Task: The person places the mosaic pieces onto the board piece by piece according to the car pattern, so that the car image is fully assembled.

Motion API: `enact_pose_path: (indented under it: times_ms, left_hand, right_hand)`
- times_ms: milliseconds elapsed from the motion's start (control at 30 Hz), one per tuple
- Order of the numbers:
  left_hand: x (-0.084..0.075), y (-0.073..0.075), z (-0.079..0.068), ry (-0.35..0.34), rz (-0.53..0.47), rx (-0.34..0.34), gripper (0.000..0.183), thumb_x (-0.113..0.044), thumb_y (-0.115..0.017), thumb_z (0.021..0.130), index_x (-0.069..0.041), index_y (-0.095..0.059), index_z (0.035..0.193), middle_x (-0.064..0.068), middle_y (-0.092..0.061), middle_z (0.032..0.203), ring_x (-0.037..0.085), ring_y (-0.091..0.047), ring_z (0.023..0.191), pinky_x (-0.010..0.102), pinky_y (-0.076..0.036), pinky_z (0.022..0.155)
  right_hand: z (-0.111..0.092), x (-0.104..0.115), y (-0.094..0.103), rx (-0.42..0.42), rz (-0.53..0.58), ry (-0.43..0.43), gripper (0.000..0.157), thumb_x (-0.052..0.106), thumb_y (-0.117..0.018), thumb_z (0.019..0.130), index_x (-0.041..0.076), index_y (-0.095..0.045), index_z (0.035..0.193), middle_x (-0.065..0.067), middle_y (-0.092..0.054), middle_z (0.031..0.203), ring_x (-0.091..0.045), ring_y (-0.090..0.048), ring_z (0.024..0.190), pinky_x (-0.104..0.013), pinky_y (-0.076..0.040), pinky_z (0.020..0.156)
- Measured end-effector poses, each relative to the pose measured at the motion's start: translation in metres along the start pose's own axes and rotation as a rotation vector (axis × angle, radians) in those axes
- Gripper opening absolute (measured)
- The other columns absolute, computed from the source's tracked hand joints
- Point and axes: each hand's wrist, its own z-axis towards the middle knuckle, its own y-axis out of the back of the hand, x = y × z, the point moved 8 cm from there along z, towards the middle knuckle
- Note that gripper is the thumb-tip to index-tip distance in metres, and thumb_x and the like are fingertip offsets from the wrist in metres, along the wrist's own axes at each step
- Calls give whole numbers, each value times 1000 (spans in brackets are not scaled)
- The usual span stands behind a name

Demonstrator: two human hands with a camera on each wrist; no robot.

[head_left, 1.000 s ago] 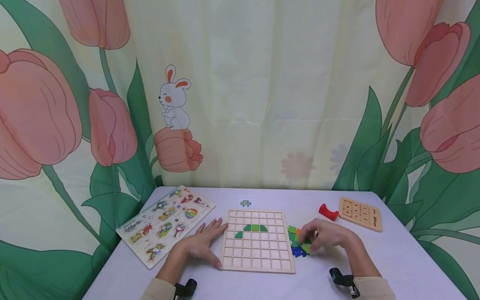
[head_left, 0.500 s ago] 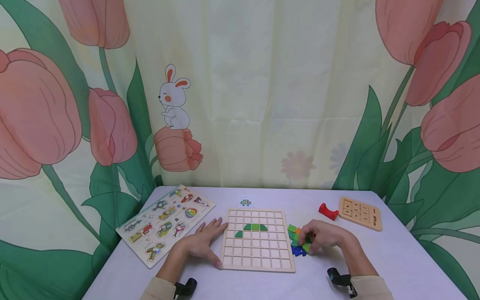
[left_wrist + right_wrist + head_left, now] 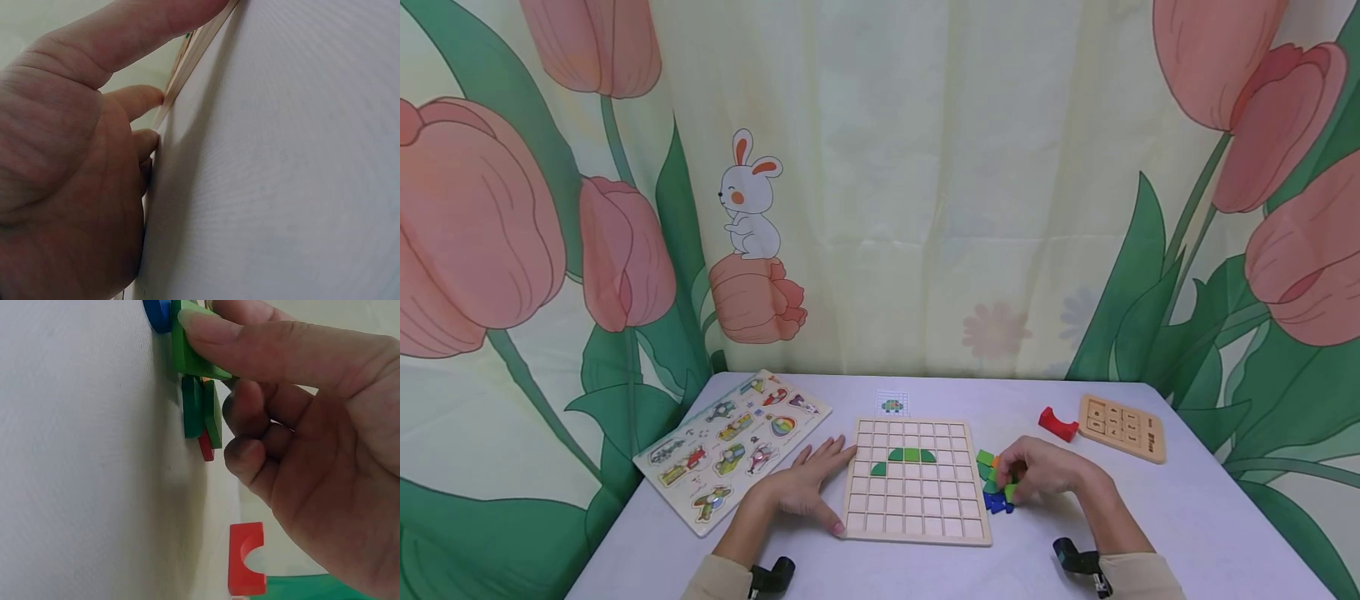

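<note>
A wooden grid board (image 3: 917,504) lies flat in the middle of the table, with several green pieces (image 3: 912,455) in its upper cells. My left hand (image 3: 801,492) rests at the board's left edge, fingers spread; thumb and fingertips touch the frame in the left wrist view. Right of the board is a pile of small blocks (image 3: 985,471) in green, blue and orange. Over that pile my right hand (image 3: 1043,469) has its fingers curled. It pinches a light green block (image 3: 199,347) between thumb and index finger, the index partly hidden.
A picture puzzle board (image 3: 730,450) lies on the left. Behind the grid stands or lies a small pattern card (image 3: 892,405). At the right are a red arch-shaped block (image 3: 1057,425) and a wooden number board (image 3: 1122,427). A printed curtain (image 3: 880,208) hangs behind the table.
The light green block in my right fingers has shifted slightly and tilted up from the pile. The right wrist has moved a little left. My left hand stays at the board.
</note>
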Motion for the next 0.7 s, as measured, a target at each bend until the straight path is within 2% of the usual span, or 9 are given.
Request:
enact_pose_path:
  times_ms: [300, 500, 700]
  left_hand:
    - [2, 0, 1, 10, -5, -1, 130, -58, -93, 61, -26, -25, 167, 10, -8, 177, 33, 0, 164, 62, 4, 130]
    - [1, -1, 2, 2, -3, 4, 130, -57, -93, 61, -25, -25, 167, 10, -8, 177, 34, 0, 164, 63, 4, 130]
    - [2, 0, 1, 0, 2, -9, 131, -58, -93, 61, -24, -25, 167, 11, -8, 176, 35, -1, 164, 64, 3, 130]
  right_hand:
    - [-1, 5, 1, 10, 28, 22, 16, -3, -81, 83, 9, -81, 94, -6, -77, 95, -20, -60, 85, -25, -53, 70]
    - [-2, 9, 11, -98, 8, 41, 13, 5, -82, 86, 11, -83, 98, -5, -74, 97, -21, -59, 88, -24, -52, 70]
    - [3, 16, 16, -188, 96, 80, 21, 11, -79, 91, 8, -80, 112, -8, -77, 108, -24, -65, 94, -24, -58, 77]
